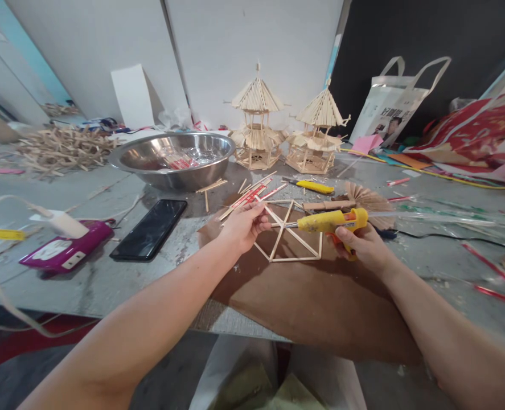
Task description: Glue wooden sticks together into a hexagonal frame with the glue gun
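In the head view my right hand (363, 245) grips a yellow hot glue gun (331, 220), a clear glue stick (389, 214) jutting from its rear. The gun's nozzle points left and reaches the hub of a wheel-like frame of thin wooden sticks (295, 259). My left hand (246, 224) is closed at the frame's left side, thumb and fingers pinching a thin stick near the hub. Beneath the frame lies a brown sheet (286, 296). Loose sticks with a red paper wrapper (252, 195) lie just behind my left hand.
Two stick pagodas (258, 134) (316, 136) stand at the back beside a steel bowl (171, 165). A phone (150, 230) and purple power strip (70, 245) lie left. Behind the frame are a yellow cutter (314, 187) and pleated paper fan (369, 202). A paper bag (391, 105) stands back right.
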A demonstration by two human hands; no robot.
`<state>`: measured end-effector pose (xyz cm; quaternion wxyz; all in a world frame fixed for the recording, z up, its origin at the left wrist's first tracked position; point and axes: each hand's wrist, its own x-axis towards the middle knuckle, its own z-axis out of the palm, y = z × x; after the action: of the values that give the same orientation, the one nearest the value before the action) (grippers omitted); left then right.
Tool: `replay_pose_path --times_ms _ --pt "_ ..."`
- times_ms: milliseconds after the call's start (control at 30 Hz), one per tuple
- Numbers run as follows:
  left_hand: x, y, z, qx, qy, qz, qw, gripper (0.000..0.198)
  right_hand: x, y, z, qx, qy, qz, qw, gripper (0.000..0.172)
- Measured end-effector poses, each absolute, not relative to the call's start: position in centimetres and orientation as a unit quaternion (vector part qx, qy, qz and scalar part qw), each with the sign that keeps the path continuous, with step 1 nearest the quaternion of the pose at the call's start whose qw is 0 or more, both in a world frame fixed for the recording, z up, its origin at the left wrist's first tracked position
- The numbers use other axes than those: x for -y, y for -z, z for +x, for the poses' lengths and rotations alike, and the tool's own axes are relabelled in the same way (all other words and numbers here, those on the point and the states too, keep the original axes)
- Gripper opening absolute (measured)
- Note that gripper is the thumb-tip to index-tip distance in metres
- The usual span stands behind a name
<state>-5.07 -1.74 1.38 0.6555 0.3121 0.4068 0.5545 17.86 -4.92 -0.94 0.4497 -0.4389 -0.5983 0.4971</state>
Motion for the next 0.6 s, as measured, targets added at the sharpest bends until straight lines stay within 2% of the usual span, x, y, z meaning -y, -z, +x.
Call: replay_pose_path --times_ms 600 --pt "1.71 -1.31 -5.0 -0.401 -0.551 0.309 0.664 0.013 5.03 0.55 17.53 0.598 -0.498 -0.44 0.448 0.037"
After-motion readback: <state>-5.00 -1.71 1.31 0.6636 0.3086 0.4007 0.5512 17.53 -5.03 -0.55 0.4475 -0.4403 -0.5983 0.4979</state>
